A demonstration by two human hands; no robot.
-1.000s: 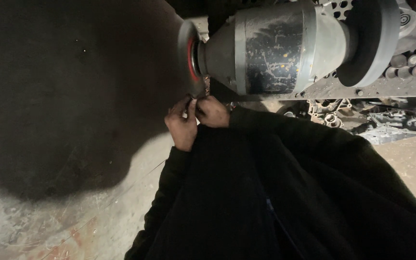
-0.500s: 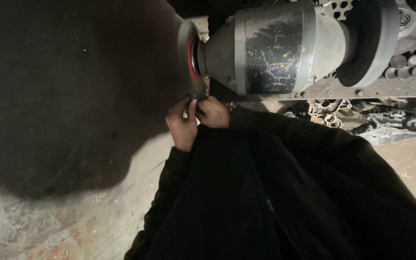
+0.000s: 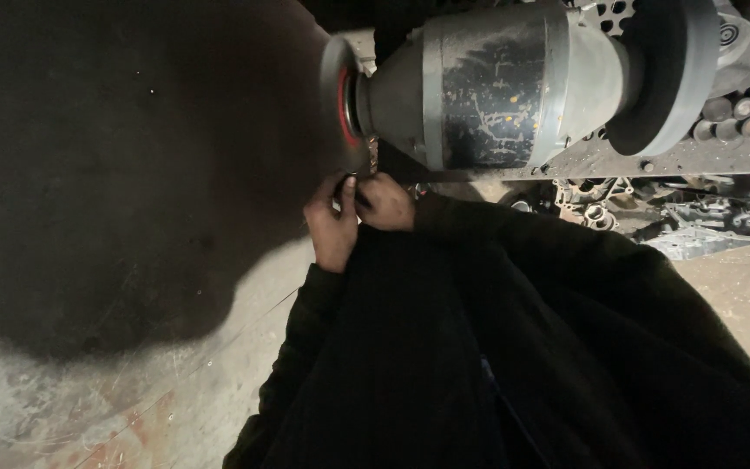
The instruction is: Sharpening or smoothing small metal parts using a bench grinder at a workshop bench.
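A grey bench grinder motor (image 3: 496,87) fills the top of the view, with a grinding wheel (image 3: 345,104) that has a red centre on its left end. Just below that wheel my left hand (image 3: 333,224) and my right hand (image 3: 388,201) are pressed together, both pinching a small dark ring-like metal piece (image 3: 351,184) and holding it up against the wheel's lower edge. The piece is mostly hidden by my fingers. Both arms are in black sleeves (image 3: 479,347).
A second dark wheel (image 3: 666,74) sits on the grinder's right end. A perforated metal plate (image 3: 740,95) and several small metal parts (image 3: 601,204) lie to the right. The worn concrete floor (image 3: 88,408) carries a large dark shadow on the left.
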